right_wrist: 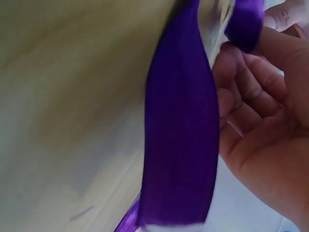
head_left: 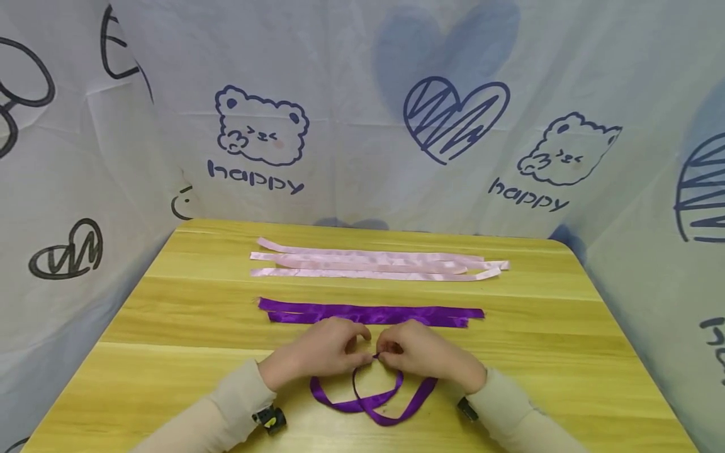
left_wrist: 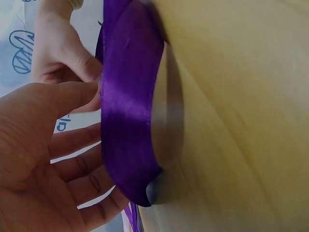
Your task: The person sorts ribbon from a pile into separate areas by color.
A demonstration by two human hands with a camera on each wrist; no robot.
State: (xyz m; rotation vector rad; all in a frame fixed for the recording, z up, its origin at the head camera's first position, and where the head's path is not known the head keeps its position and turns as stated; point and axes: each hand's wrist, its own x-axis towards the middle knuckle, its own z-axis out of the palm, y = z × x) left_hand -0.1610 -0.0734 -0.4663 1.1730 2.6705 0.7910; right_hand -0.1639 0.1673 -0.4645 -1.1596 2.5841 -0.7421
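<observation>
A purple satin ribbon [head_left: 391,420] hangs in crossing loops below both hands, over the near part of the table. At the upper end of the loops, my left hand [head_left: 318,350] pinches it near the thumb tip. Close beside, my right hand [head_left: 433,353] pinches the same small gathered spot between thumb and fingers. In the left wrist view the broad ribbon [left_wrist: 128,96] hides part of the left fingers, which fan out behind it. A flat length of the ribbon [right_wrist: 181,121] hangs past the right palm in the right wrist view.
Just beyond the hands, purple ribbon strips [head_left: 368,313] lie side by side on the wooden table [head_left: 170,314]. Farther back lie several pale pink ribbon strips [head_left: 374,258]. A white printed cloth [head_left: 351,126] hangs behind the table and along its sides.
</observation>
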